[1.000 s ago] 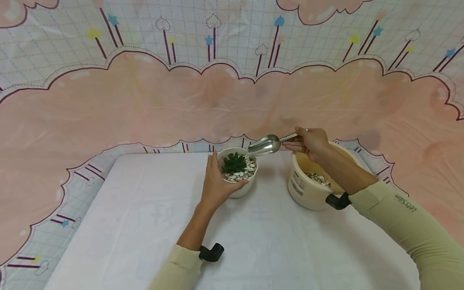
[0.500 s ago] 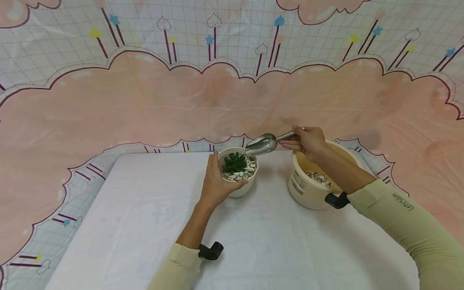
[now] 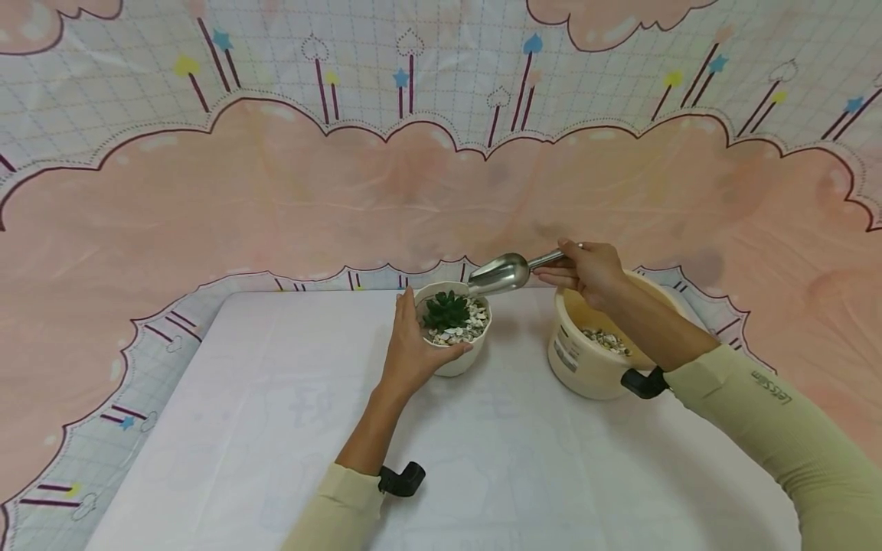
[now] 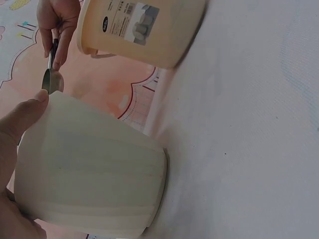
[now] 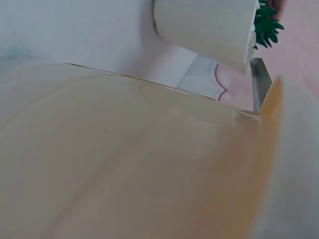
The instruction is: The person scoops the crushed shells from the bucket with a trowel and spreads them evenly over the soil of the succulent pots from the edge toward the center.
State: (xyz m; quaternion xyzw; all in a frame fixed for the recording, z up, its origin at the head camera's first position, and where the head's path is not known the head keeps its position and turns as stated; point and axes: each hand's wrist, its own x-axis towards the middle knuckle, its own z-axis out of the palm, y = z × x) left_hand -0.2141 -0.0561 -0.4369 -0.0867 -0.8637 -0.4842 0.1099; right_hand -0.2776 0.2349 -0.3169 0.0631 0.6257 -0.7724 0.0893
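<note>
My left hand (image 3: 412, 350) holds a white flowerpot (image 3: 456, 364) around its near left side, thumb along the front. A dark green succulent (image 3: 445, 311) grows in it, with pale pebbles (image 3: 475, 325) about its base. Between its thumb and fingers my right hand (image 3: 594, 269) pinches the handle of a metal scoop (image 3: 501, 273). The scoop slants down to the left, its lip at the pot's far right rim. In the left wrist view the pot's wall (image 4: 94, 164) fills the lower left, and the scoop (image 4: 54, 80) shows beyond its rim.
A cream bucket (image 3: 586, 371) with pebbles (image 3: 606, 340) at its bottom stands right of the pot, under my right forearm. Its wall (image 5: 124, 159) fills much of the right wrist view. The white tabletop (image 3: 276, 428) ends just behind the pot, before a patterned cloth (image 3: 344, 199).
The scoop has shifted slightly to the left over the pot's rim. My left hand and the pot stay where they were.
</note>
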